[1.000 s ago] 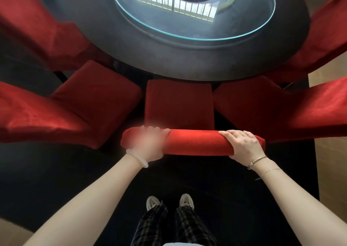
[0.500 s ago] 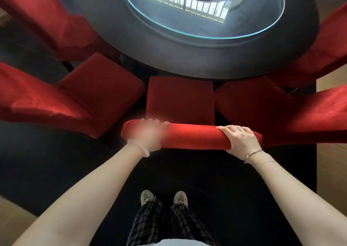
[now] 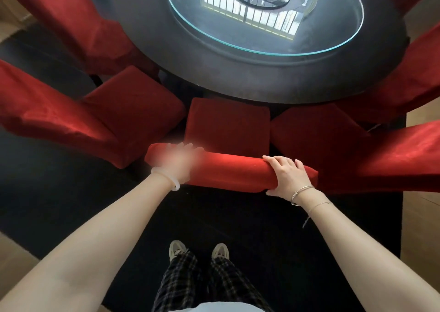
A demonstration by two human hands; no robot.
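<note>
A red velvet chair (image 3: 228,123) stands directly in front of me, its seat partly tucked under the round dark table (image 3: 238,81). I look down on the top of its backrest (image 3: 233,169), a thick red roll. My left hand (image 3: 179,162), blurred in the frame, lies over the left end of the backrest top with fingers over the far side. My right hand (image 3: 288,176) grips the right end, fingers curled over the top and thumb on the near side.
More red chairs flank it: one at the left (image 3: 95,119), one at the right (image 3: 333,140), others further round. A glass turntable (image 3: 333,45) sits on the table. My feet (image 3: 198,252) stand on a black carpet (image 3: 71,192); wooden floor shows at the edges.
Both hands have kept their hold on the backrest top. The chair and table sit slightly higher and further left in the frame; my view has shifted a little.
</note>
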